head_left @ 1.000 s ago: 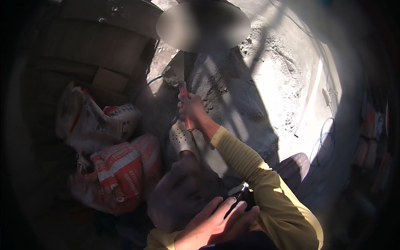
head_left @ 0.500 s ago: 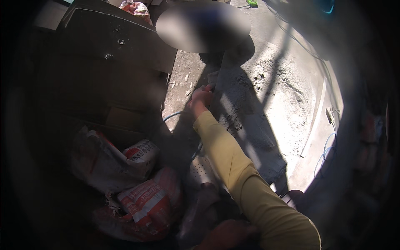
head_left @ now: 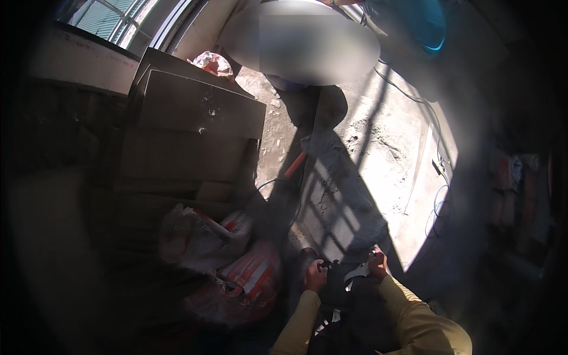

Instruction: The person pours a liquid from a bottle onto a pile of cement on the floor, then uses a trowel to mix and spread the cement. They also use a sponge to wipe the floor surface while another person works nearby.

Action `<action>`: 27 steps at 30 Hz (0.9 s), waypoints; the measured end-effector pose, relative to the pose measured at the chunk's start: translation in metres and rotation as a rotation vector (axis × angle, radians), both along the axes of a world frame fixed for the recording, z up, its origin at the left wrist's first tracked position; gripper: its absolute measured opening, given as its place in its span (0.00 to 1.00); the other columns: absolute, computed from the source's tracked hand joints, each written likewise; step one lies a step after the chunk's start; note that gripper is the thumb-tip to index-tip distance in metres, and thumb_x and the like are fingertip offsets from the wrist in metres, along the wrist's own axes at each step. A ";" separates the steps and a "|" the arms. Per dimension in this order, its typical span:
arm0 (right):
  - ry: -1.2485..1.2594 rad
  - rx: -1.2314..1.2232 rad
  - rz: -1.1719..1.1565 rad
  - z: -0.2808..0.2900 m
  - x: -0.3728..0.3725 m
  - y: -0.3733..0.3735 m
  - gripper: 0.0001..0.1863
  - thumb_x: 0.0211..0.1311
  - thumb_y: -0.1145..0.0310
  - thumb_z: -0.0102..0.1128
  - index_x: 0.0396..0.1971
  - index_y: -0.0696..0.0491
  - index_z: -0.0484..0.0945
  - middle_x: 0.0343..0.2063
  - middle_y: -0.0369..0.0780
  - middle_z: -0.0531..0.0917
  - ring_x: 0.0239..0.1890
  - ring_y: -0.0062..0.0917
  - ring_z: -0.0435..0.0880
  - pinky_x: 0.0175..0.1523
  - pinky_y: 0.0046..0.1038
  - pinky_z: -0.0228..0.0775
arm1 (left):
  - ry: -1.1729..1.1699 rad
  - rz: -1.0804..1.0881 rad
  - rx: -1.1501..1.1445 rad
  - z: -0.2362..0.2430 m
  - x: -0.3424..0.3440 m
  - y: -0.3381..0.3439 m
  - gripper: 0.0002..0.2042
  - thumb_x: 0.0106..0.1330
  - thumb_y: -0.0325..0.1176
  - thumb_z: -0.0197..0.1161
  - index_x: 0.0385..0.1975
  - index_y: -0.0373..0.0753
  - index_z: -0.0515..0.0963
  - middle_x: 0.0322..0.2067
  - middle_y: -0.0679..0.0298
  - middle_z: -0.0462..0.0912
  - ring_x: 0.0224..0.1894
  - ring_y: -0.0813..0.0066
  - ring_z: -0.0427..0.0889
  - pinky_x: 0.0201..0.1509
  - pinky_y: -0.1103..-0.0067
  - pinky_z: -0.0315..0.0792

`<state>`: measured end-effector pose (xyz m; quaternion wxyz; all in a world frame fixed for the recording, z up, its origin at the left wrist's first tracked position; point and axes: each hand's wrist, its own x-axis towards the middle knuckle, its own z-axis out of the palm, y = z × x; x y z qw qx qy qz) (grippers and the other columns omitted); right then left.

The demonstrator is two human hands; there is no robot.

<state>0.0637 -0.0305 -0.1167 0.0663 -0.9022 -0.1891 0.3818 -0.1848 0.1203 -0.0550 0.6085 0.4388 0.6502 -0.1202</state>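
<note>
two curled hands, lower centre of frame: your left hand (head_left: 316, 276), your right hand (head_left: 377, 264) — clamped on anything, can't tell. red-handled tool (head_left: 296, 165) mid-frame, unheld — probably stiff, light, dust-slick; grip mid-handle.

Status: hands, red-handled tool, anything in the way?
Left hand near perforated shoe, right hand by pale item; grips unclear. Red-handled tool lying ahead, unheld. Blue cable close by, could snag.
</note>
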 end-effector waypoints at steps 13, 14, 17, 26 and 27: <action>-0.145 -0.254 0.129 0.083 0.045 0.011 0.15 0.66 0.60 0.58 0.41 0.54 0.87 0.40 0.51 0.89 0.48 0.46 0.88 0.54 0.44 0.79 | 0.074 0.030 0.154 0.144 -0.186 0.014 0.22 0.73 0.42 0.59 0.59 0.33 0.77 0.56 0.48 0.83 0.60 0.52 0.81 0.64 0.65 0.72; -0.022 -0.025 0.066 0.093 0.036 0.028 0.14 0.66 0.62 0.58 0.43 0.53 0.86 0.41 0.51 0.88 0.49 0.47 0.88 0.55 0.45 0.78 | 0.113 0.020 0.144 0.157 -0.209 0.012 0.21 0.72 0.41 0.60 0.58 0.34 0.78 0.55 0.49 0.84 0.59 0.53 0.82 0.64 0.66 0.72; 0.134 -0.099 -0.072 0.111 0.016 0.101 0.14 0.68 0.62 0.59 0.46 0.53 0.85 0.44 0.52 0.88 0.51 0.48 0.86 0.58 0.46 0.77 | 0.195 -0.071 -0.006 0.202 -0.265 0.014 0.20 0.69 0.40 0.63 0.55 0.35 0.81 0.54 0.51 0.84 0.58 0.57 0.82 0.65 0.67 0.71; -0.004 0.361 -0.178 0.139 0.040 0.352 0.13 0.69 0.60 0.60 0.38 0.56 0.84 0.39 0.52 0.87 0.47 0.50 0.85 0.53 0.47 0.76 | 0.322 -0.008 0.188 0.255 -0.224 0.223 0.15 0.68 0.39 0.64 0.37 0.30 0.86 0.34 0.50 0.89 0.37 0.63 0.87 0.45 0.66 0.78; -0.077 0.458 -0.102 0.132 0.055 0.404 0.13 0.70 0.61 0.59 0.36 0.55 0.83 0.38 0.51 0.86 0.46 0.50 0.84 0.52 0.46 0.76 | 0.309 0.085 0.184 0.244 -0.191 0.275 0.16 0.68 0.40 0.64 0.34 0.30 0.86 0.32 0.50 0.89 0.35 0.61 0.88 0.43 0.66 0.78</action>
